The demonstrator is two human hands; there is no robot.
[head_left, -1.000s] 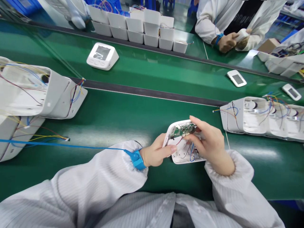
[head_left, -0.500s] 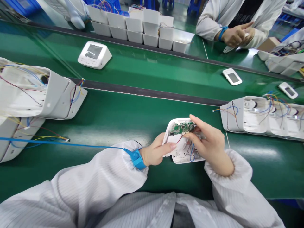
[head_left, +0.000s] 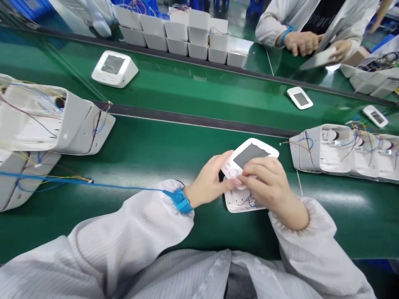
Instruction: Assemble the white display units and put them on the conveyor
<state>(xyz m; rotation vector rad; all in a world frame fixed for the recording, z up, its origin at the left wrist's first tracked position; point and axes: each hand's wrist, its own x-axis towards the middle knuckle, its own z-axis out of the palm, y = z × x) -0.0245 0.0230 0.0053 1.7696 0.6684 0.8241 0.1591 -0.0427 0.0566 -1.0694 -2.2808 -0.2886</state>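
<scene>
The white front cover [head_left: 251, 153] of a monitor, with a grey display and round buttons, is tilted face-up between my hands. My left hand [head_left: 213, 180] grips its left edge, thumb near the buttons. With fingers bent together, my right hand [head_left: 269, 180] holds the cover's lower right side and hides part of the display. Beneath it lies the open white back housing [head_left: 235, 203], with thin wires inside, on the green bench. A blue wrist strap [head_left: 181, 201] with a cord is around my left wrist.
Open white housings with loose wires stand at left [head_left: 73, 120] and right [head_left: 335, 149]. On the green belt are an assembled monitor [head_left: 114, 69] and two small screen units [head_left: 299, 98] [head_left: 375, 116]. Across it, a co-worker's hands [head_left: 301, 42] hold a white part.
The front cover has been turned over, from circuit board showing to display showing. My right hand has shifted onto its front. Items on the belt have slid slightly left.
</scene>
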